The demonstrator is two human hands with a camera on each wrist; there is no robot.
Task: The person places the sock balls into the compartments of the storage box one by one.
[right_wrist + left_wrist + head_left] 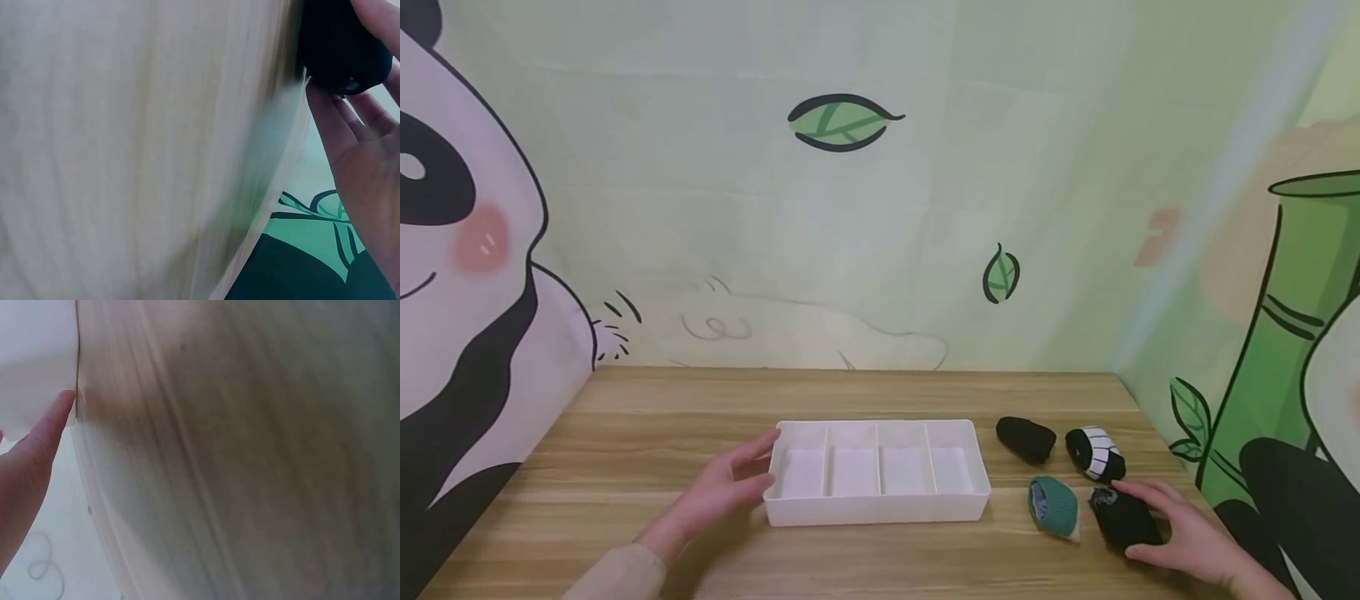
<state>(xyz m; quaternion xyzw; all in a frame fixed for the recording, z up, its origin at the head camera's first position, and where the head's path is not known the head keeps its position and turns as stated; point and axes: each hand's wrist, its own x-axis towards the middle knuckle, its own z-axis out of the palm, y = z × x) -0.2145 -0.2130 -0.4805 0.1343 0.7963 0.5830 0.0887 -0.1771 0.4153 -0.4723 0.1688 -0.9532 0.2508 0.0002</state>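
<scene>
A white box [880,508] with several compartments in a row sits mid-table. My left hand [736,473] is at its left end, fingers extended; in the left wrist view a fingertip [66,397] touches the box wall [37,375]. On the right, my right hand [1187,529] holds a rolled black sock [1123,518] between thumb and fingers. The same black sock [344,47] shows within the fingers in the right wrist view. A rolled green sock [1056,507] lies just left of it. Behind are another black sock [1026,439] and a black-and-white sock [1096,454].
The wooden table [700,400] ends at a cloth backdrop [925,208] printed with leaves, pandas and bamboo. The backdrop's printed side panel [1322,267] runs close along the table's right edge.
</scene>
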